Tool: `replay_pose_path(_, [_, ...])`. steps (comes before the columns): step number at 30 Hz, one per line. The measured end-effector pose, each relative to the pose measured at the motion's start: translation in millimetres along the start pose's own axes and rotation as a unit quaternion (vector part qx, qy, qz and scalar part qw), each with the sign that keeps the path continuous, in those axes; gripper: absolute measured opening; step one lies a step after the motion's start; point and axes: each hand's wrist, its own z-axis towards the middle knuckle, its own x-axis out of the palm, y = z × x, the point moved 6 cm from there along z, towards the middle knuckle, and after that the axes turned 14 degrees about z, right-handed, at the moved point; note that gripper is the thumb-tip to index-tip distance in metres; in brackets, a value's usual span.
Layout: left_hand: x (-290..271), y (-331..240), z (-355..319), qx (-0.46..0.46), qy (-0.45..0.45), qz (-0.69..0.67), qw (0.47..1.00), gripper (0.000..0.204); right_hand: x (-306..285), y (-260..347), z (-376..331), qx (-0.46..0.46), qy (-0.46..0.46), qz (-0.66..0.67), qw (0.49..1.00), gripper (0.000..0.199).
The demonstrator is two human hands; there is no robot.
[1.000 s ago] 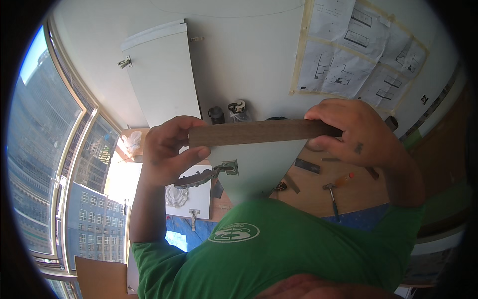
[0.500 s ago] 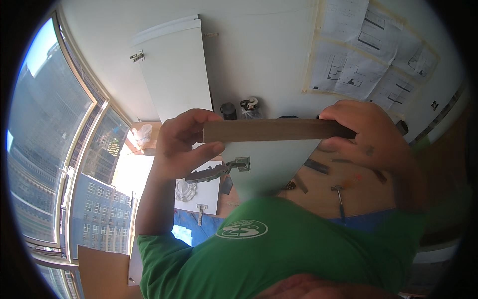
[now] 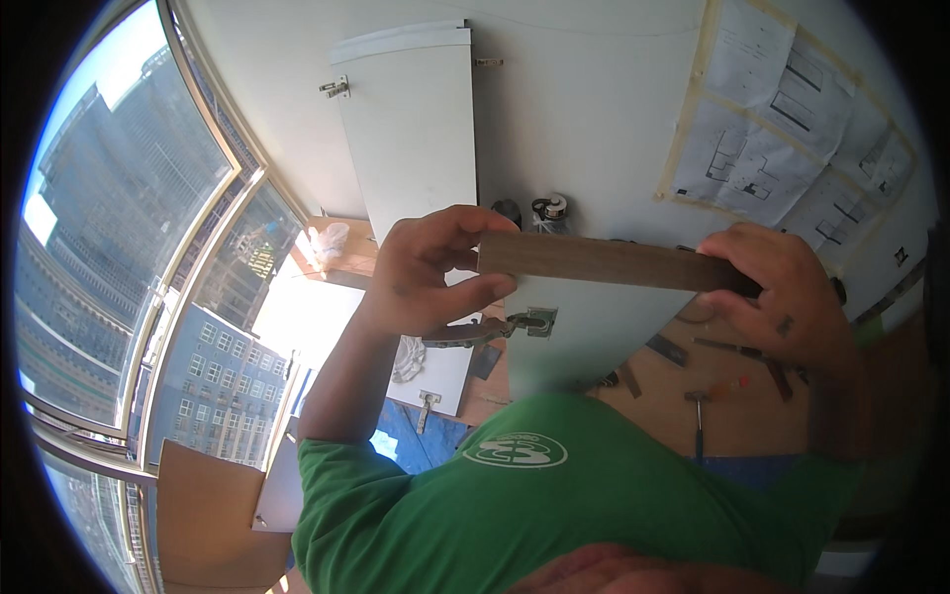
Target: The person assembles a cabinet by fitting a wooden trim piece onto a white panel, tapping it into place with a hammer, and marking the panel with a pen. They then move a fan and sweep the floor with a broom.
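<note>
A pale cabinet door (image 3: 594,342) stands on end in front of my chest, its brown edge (image 3: 594,263) facing up. My left hand (image 3: 421,282) grips the left corner, thumb on the pale face and fingers behind. At the opposite corner my right hand (image 3: 782,287) is closed in a similar hold. A metal hinge (image 3: 535,322) with its arm swung out is fixed to the pale face, below my left thumb. The door's lower end goes out of sight behind my green shirt.
On the wooden worktop (image 3: 648,411) lie a hammer (image 3: 697,421), dark strips and a white panel (image 3: 445,381) with a hinge. Another white door (image 3: 411,139) leans on the wall, near taped drawings (image 3: 762,124). Windows (image 3: 129,208) line the left; a brown board (image 3: 213,510) stands below.
The view has swung, so the surroundings sit further right. The door has shifted right in the picture and its right end now dips slightly. Both hands keep their hold.
</note>
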Motion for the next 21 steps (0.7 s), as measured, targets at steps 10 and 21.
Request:
replay_pose_path(10, [-1.6,-4.2,8.3,0.041,0.031,-0.018,0.999,0.037,-0.4,1.4,-1.0,0.009,0.012,0.007,1.000,0.037])
replay_pose_path(21, [6.3,-37.8,63.8,-0.044,0.244,0.143,0.958,0.014,-9.8,3.6,-0.3,-0.034,0.018,0.018,0.999,0.030])
